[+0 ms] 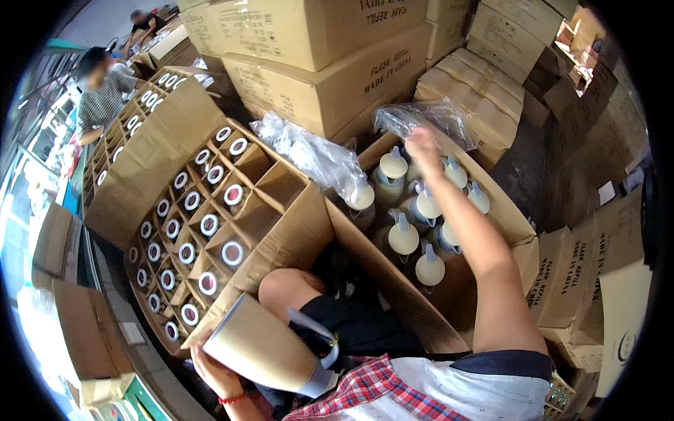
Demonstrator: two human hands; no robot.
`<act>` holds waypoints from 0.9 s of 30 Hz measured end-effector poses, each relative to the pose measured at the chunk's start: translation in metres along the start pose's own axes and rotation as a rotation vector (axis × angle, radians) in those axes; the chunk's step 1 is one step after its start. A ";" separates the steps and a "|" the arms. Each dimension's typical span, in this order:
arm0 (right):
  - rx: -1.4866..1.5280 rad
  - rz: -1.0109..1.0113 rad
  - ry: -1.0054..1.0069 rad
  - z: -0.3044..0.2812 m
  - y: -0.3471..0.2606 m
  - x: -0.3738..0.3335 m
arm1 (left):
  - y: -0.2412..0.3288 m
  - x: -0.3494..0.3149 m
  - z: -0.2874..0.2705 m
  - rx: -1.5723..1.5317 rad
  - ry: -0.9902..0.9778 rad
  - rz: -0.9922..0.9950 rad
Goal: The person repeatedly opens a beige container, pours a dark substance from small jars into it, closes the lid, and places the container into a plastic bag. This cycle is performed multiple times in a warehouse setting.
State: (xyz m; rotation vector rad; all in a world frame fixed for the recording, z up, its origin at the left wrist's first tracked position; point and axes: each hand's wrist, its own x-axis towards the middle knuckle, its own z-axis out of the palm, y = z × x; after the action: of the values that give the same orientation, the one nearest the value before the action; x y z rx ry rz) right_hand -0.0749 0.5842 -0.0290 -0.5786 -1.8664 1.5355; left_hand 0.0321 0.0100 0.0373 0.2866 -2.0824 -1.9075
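Note:
My left hand point(216, 370) is closed round the wide lower end of a cream flask point(265, 345). The flask lies tilted across my lap, its grey collar and handle toward my body. My right arm stretches over an open carton point(393, 295) on the right, which holds several cream flasks point(404, 238) with blue-grey spouts, standing upright. At that carton's far side my right hand point(423, 149) is closed on a clear plastic bag point(449, 118); its fingers are partly blurred. Another heap of clear plastic point(302, 151) drapes over the edges between the two cartons.
A divided carton point(295, 231) at left holds several white-rimmed round tops point(208, 224) in its cells; some right-hand cells hold nothing visible. Stacked cartons point(316, 91) rise behind, with more cartons point(569, 281) at right. A person point(105, 95) works at far left beside another divided carton.

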 end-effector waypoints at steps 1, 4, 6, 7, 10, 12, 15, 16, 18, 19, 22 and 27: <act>-0.286 -0.122 0.268 -0.085 0.080 0.059 | -0.007 0.004 0.015 0.005 0.058 -0.075; -0.855 -0.055 0.496 -0.204 0.154 0.103 | -0.038 0.025 -0.021 -0.525 -0.198 -0.301; -0.729 0.302 0.462 -0.190 0.177 0.108 | -0.011 0.015 -0.008 -0.554 -0.166 -0.271; -1.145 0.242 0.461 -0.297 0.164 0.136 | -0.027 0.030 0.021 -0.614 -0.180 -0.360; -1.148 0.439 0.411 -0.223 0.189 0.139 | -0.009 0.038 -0.002 -0.648 -0.186 -0.560; -1.129 0.548 0.200 -0.198 0.181 0.143 | 0.015 0.029 0.017 0.070 -0.122 -0.266; -0.576 0.198 0.301 -0.210 0.189 0.130 | 0.000 0.056 0.024 0.138 -0.205 -0.114; -0.332 -0.029 0.403 -0.227 0.187 0.129 | -0.002 0.062 0.043 0.501 -0.276 0.175; 0.163 0.092 0.389 -0.102 0.138 0.098 | 0.043 0.061 0.041 0.150 -0.084 -0.048; 0.220 0.061 0.278 -0.038 0.102 0.072 | 0.064 0.063 0.034 0.227 -0.157 0.031; 0.188 -0.203 0.002 0.063 -0.029 -0.013 | 0.111 0.078 0.064 0.318 -0.415 0.006; 0.140 -0.772 -0.482 0.163 -0.125 -0.111 | 0.137 0.090 0.162 0.313 -0.932 0.278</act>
State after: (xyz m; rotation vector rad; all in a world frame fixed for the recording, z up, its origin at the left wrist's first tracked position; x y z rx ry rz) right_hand -0.1063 0.3679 0.0530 0.5812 -1.9486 1.2995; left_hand -0.1007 0.1432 0.1700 -0.9624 -2.7652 -1.6861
